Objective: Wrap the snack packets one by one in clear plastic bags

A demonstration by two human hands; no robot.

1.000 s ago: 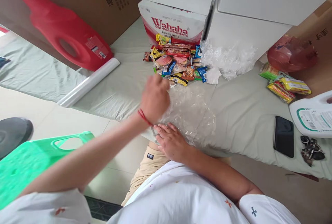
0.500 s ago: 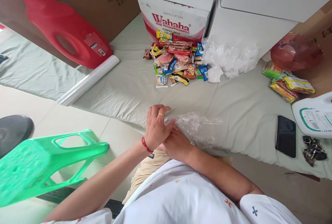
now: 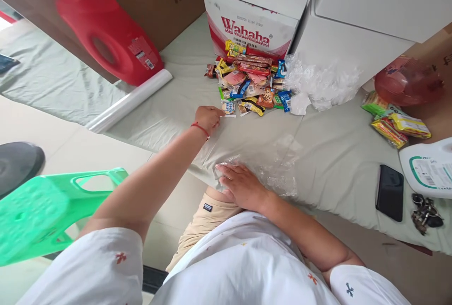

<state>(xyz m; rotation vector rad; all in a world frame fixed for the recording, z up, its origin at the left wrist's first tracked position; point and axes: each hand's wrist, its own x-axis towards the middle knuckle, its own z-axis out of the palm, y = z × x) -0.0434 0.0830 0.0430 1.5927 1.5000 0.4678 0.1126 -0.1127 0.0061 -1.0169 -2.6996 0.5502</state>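
My left hand (image 3: pixel 208 119), with a red string bracelet at the wrist, reaches to the near left edge of a pile of small wrapped snacks (image 3: pixel 247 81). Its index fingertip meets the edge of a white and blue packet (image 3: pixel 229 106); the other fingers are partly curled, with nothing visible in them. Near the front edge of the cloth, my right hand (image 3: pixel 243 185) lies palm down with its fingers apart, on the left part of a clear plastic bag (image 3: pixel 277 168).
A white carton (image 3: pixel 249 25) stands behind the pile, crumpled clear plastic (image 3: pixel 325 81) to its right. A plastic roll (image 3: pixel 130 100) and red jug (image 3: pixel 113 36) are left; a phone (image 3: pixel 390 193), keys (image 3: pixel 426 213) and white bottle (image 3: pixel 429 168) right. A green stool (image 3: pixel 38 215) stands lower left.
My left hand has left my right hand and moved forward to the snack pile. My right hand has flattened over the clear bag. The view has shifted slightly.
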